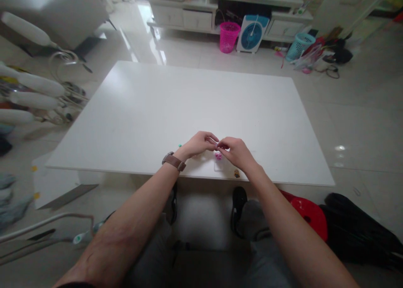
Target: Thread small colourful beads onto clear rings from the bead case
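Left hand: the hand (pixel 199 144) is held palm down, its fingers bent and drawn nearly together at the tips; whether anything is pinched there cannot be told.
Right hand: the hand (pixel 234 148) is curled inward, thumb and fingers nearly closed, the tips brought against or just beside those of the left hand; what is gripped, if anything, is too small to be made out.
Pink piece: one small pink piece (pixel 218 155) is seen just below the meeting fingertips, on the body side.
Clear tray: one small see-through tray (pixel 218 168) is seen under the pink piece, between the hands and the near table edge.
Good handling: fine fingertip work is judged to be in hand; the part is best steadied by the left fingers and adjusted by the right, with light pressure and the wrists lowered toward the table (pixel 204 99), so that nothing is dropped or knocked.
Green piece: one (pixel 179 145) is seen to the left of the left hand, beyond the wrist.
Brown-yellow piece: one (pixel 236 174) is placed below the right hand, near the table edge.
Watch: one (pixel 174 160) is worn on the left wrist.
Baskets: two are counted far beyond the hands, one pink (pixel 229 38), one pale blue (pixel 300 46).
Fan: one (pixel 252 34) is stood between them.
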`<action>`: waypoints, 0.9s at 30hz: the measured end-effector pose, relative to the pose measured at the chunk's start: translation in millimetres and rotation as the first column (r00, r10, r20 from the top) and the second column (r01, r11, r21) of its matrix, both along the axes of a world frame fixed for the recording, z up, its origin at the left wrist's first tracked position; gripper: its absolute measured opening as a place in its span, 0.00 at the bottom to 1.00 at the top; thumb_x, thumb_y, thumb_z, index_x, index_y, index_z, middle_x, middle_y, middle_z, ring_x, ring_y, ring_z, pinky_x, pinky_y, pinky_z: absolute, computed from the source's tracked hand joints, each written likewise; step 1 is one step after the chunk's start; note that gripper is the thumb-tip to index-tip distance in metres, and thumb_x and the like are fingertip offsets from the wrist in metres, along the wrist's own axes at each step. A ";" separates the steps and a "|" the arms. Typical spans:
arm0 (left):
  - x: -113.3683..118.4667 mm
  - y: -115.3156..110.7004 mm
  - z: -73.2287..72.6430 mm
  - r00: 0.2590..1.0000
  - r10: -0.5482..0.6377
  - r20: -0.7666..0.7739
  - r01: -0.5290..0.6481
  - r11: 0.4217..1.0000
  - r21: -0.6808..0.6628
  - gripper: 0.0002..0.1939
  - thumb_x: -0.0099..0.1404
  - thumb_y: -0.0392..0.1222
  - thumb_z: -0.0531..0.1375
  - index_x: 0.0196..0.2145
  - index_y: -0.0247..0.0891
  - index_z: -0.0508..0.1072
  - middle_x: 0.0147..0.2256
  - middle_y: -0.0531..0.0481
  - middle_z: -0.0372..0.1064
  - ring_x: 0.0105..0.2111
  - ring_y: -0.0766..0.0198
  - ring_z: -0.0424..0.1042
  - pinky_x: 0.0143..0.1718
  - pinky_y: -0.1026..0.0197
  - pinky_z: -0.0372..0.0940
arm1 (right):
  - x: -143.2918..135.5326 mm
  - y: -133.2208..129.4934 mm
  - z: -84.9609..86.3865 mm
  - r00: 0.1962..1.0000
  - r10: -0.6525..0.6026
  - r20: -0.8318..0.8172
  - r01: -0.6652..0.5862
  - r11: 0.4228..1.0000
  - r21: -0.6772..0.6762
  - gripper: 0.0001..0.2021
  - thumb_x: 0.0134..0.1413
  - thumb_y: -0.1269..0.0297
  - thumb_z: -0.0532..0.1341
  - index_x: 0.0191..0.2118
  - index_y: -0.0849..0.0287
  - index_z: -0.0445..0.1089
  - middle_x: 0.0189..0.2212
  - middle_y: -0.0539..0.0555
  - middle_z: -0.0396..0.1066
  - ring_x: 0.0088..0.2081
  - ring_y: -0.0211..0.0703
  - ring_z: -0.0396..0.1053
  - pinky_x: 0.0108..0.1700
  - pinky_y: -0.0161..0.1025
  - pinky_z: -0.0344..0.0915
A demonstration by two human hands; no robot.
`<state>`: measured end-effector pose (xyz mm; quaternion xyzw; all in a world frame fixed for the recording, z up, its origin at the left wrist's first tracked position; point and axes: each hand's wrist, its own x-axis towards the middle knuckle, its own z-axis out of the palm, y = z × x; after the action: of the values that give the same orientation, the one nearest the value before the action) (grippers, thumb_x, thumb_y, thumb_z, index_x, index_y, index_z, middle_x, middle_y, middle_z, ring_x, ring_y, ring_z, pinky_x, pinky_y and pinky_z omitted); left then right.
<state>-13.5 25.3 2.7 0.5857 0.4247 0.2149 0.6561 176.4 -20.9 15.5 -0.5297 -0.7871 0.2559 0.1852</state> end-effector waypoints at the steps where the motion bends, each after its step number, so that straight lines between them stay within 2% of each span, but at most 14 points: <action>1: -0.5 0.8 0.1 1.000 -0.003 0.009 0.003 1.000 -0.020 0.12 0.56 0.29 0.65 0.40 0.31 0.76 0.35 0.42 0.81 0.36 0.63 0.79 0.44 0.57 0.72 | 0.1 1.1 -0.9 1.000 -0.003 -0.003 0.003 1.000 -0.001 0.05 0.61 0.69 0.63 0.38 0.58 0.77 0.36 0.55 0.78 0.37 0.42 0.72 0.43 0.37 0.63; 6: -2.1 1.3 6.7 0.998 -0.023 -0.058 0.019 0.997 -0.071 0.13 0.58 0.28 0.63 0.42 0.31 0.76 0.33 0.43 0.80 0.34 0.63 0.79 0.38 0.60 0.71 | -1.1 7.0 -1.3 0.999 -0.014 0.035 0.014 1.000 -0.014 0.06 0.61 0.69 0.63 0.37 0.59 0.79 0.34 0.55 0.79 0.35 0.41 0.73 0.41 0.36 0.62; 10: -4.2 0.3 13.0 0.985 -0.051 -0.166 0.046 0.998 -0.033 0.13 0.59 0.30 0.63 0.44 0.33 0.75 0.34 0.44 0.80 0.32 0.63 0.78 0.36 0.61 0.71 | -1.5 9.8 -0.4 0.994 -0.033 0.100 0.037 0.999 -0.031 0.06 0.59 0.70 0.63 0.35 0.59 0.79 0.32 0.54 0.79 0.34 0.40 0.72 0.39 0.35 0.61; 13: -9.4 2.6 9.7 0.931 -0.001 -0.365 0.061 0.986 0.155 0.13 0.60 0.32 0.62 0.44 0.34 0.76 0.35 0.45 0.80 0.31 0.63 0.76 0.36 0.60 0.70 | -0.4 9.6 -2.2 0.984 -0.043 0.175 0.059 0.994 -0.091 0.06 0.57 0.71 0.63 0.35 0.57 0.80 0.30 0.52 0.79 0.32 0.40 0.72 0.38 0.35 0.61; 15: -14.2 5.1 4.9 0.864 0.087 -0.496 0.091 0.941 0.325 0.13 0.60 0.31 0.61 0.43 0.35 0.78 0.36 0.45 0.79 0.33 0.61 0.76 0.39 0.59 0.70 | 0.2 8.5 -5.3 0.971 -0.011 0.238 0.044 0.990 -0.133 0.05 0.57 0.68 0.65 0.34 0.56 0.80 0.30 0.51 0.78 0.33 0.40 0.72 0.38 0.35 0.61; 17: -18.5 7.4 0.8 0.813 0.152 -0.562 0.130 0.894 0.429 0.13 0.60 0.30 0.59 0.41 0.35 0.79 0.37 0.45 0.79 0.36 0.61 0.76 0.42 0.59 0.69 | 0.4 7.0 -9.7 0.953 0.032 0.300 0.012 0.989 -0.144 0.04 0.57 0.66 0.66 0.34 0.55 0.80 0.34 0.52 0.78 0.35 0.40 0.72 0.38 0.35 0.61; 20: -22.3 8.9 -0.8 0.803 0.169 -0.572 0.144 0.876 0.460 0.13 0.61 0.31 0.58 0.42 0.36 0.79 0.37 0.45 0.79 0.37 0.61 0.76 0.42 0.60 0.69 | -0.1 4.5 -15.9 0.923 0.054 0.381 -0.009 0.993 -0.118 0.06 0.58 0.63 0.65 0.33 0.55 0.80 0.38 0.54 0.76 0.37 0.41 0.71 0.37 0.36 0.60; 27: -22.8 8.6 3.2 0.810 0.165 -0.563 0.140 0.878 0.459 0.13 0.61 0.32 0.58 0.42 0.37 0.79 0.38 0.46 0.79 0.38 0.61 0.76 0.43 0.60 0.68 | -5.9 2.2 -17.1 0.890 0.072 0.450 -0.018 0.992 -0.123 0.07 0.60 0.64 0.64 0.33 0.56 0.80 0.38 0.54 0.75 0.37 0.42 0.71 0.33 0.37 0.58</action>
<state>-36.3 33.9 5.9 0.7636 0.5432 0.1263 0.3254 170.4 -18.8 -1.6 -0.5662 -0.8046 0.1744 -0.0405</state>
